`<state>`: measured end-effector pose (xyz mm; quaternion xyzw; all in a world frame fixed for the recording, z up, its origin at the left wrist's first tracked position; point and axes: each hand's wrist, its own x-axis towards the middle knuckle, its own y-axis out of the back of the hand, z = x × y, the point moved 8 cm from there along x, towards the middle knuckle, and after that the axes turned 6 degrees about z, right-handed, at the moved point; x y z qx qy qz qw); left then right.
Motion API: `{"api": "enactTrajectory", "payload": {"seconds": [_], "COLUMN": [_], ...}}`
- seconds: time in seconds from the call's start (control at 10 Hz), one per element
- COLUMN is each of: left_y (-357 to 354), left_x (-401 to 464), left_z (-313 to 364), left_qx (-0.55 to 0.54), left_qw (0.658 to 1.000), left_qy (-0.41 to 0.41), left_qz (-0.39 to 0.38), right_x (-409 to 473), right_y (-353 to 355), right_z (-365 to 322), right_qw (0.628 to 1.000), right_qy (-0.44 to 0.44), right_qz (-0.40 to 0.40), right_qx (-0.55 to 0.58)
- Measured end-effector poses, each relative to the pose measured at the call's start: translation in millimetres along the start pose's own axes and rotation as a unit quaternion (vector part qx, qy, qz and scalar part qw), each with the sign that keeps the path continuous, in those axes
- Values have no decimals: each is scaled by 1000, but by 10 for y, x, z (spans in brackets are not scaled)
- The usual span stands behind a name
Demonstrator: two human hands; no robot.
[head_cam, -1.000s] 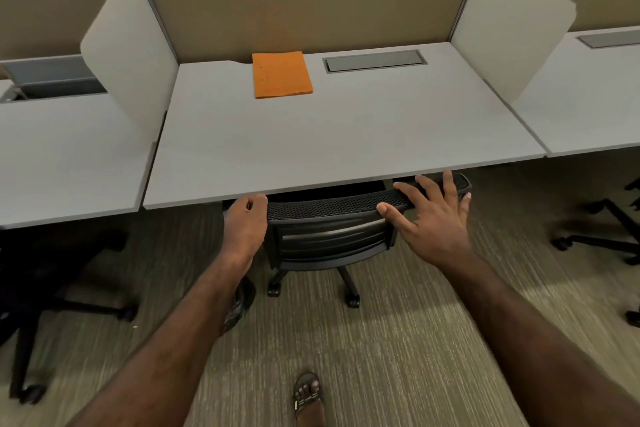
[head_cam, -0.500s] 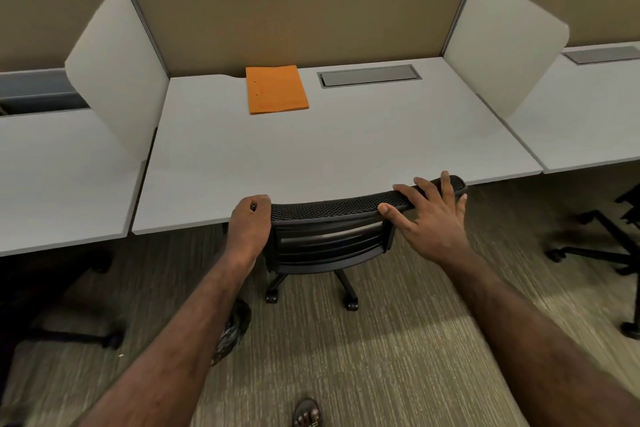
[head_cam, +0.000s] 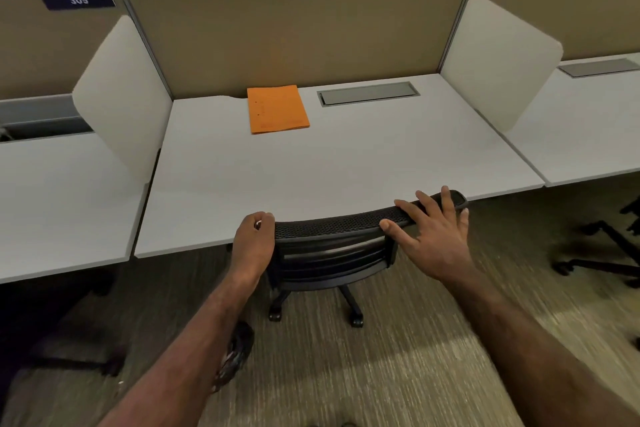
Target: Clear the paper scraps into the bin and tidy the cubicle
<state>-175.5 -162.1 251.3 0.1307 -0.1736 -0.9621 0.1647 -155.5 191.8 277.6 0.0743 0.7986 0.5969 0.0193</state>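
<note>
Black mesh-backed office chair (head_cam: 332, 246) is standing tucked under the front edge of the pale grey desk (head_cam: 346, 163), its top rail running left to right and rising slightly toward the right. Both hands are resting on that rail, one at each end. The left hand (head_cam: 254, 243) is curling closed around the rail's left end; the right hand (head_cam: 433, 236) is lying flat with fingers spread over the right end, not clasping. The chair is facing into the desk, so any further push would be going straight away from the person, and neither hand is nearer. An orange paper folder (head_cam: 277, 109) is lying flat at the back of the desk, well apart from both hands, its long axis pointing toward the tan partition (head_cam: 294, 38). No scraps or bin are showing in view.
</note>
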Motion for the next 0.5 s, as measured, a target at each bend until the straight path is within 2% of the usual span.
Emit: {"api": "enactTrajectory", "payload": {"seconds": [0.2,0.3,0.4,0.5], "left_y": [57,207,322,416], "left_x": [-43,-11,76,88], "left_z": [105,295,766,1469], "left_qx": [76,111,113,116], "left_qw": [997,993,987,964], "left_qy": [-3,-31,-95,-214], "left_qz": [16,39,66,110], "right_x": [9,129,381,626], "right_y": [183,402,797,1287], "right_z": [-53,-210,-469,-802], "right_qw": [996,995,994,984], "right_qy": [17,42,75,116], "right_qz": [-29,-13,49,126], "right_qx": [-85,-92,-57,-46]}}
